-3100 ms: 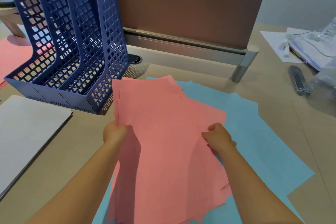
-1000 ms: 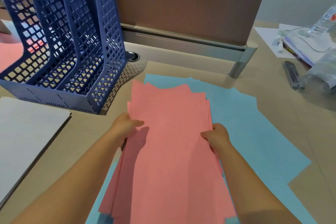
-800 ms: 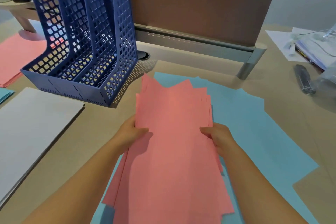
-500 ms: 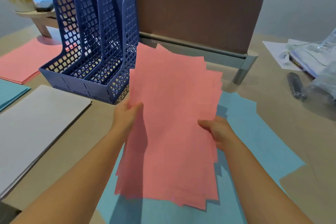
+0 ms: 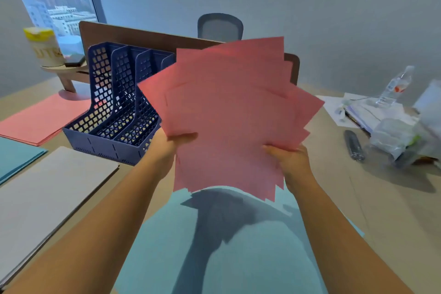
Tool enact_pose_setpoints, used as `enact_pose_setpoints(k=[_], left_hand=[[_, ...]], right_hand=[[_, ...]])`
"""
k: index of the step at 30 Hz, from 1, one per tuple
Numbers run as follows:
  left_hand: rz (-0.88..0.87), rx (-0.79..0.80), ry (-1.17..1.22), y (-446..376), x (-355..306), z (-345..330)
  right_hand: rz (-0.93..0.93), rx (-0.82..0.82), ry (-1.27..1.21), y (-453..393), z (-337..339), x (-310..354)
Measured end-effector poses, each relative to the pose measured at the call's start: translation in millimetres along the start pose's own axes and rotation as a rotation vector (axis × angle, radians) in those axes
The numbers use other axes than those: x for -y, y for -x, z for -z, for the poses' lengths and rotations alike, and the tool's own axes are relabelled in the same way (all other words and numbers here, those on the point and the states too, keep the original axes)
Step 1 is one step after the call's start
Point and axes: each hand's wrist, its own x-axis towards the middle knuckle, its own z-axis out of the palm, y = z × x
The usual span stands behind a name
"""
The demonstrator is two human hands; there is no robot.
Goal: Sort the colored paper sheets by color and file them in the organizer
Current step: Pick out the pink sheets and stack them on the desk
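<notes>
**Pink stack lifted clear of the desk**

While blue sheets (image 5: 238, 246) lie flat nearest the person, the left hand (image 5: 167, 148) and right hand (image 5: 291, 162) each grip a side edge of the fanned pink sheets (image 5: 229, 114), held upright above them. Beyond, left of the stack, stands the blue organizer (image 5: 114, 112), its slots showing no paper, with another pink pile (image 5: 40, 117) further left.

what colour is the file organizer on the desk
Dark blue, with a lattice pattern; the head view shows the file organizer best.

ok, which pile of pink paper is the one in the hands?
The fanned pink stack, lifted off the desk, left hand and right hand gripping its sides. The other pink pile lies flat left of the blue organizer.
</notes>
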Motion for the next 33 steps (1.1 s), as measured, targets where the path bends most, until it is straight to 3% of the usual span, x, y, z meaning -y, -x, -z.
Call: enact_pose_setpoints(k=[7, 12, 16, 25, 28, 33], left_hand=[[0.001, 0.026, -0.007, -7, 3, -7], [-0.051, -0.019, 0.002, -25, 4, 0], [-0.044, 0.04, -0.04, -27, 5, 12], [-0.073, -0.056, -0.027, -56, -21, -15], [-0.093, -0.002, -0.071, -61, -20, -13], [0.024, 0.104, -0.125, -66, 10, 4]], right_hand=[[0.006, 0.114, 0.063, -1, -1, 2], [-0.019, 0.084, 0.017, -11, -3, 7], [-0.012, 0.09, 0.095, -14, -2, 8], [0.034, -0.101, 0.077, -32, -30, 34], [0.018, -0.083, 0.091, -36, -30, 35], [-0.1, -0.022, 0.056, -35, -20, 11]])
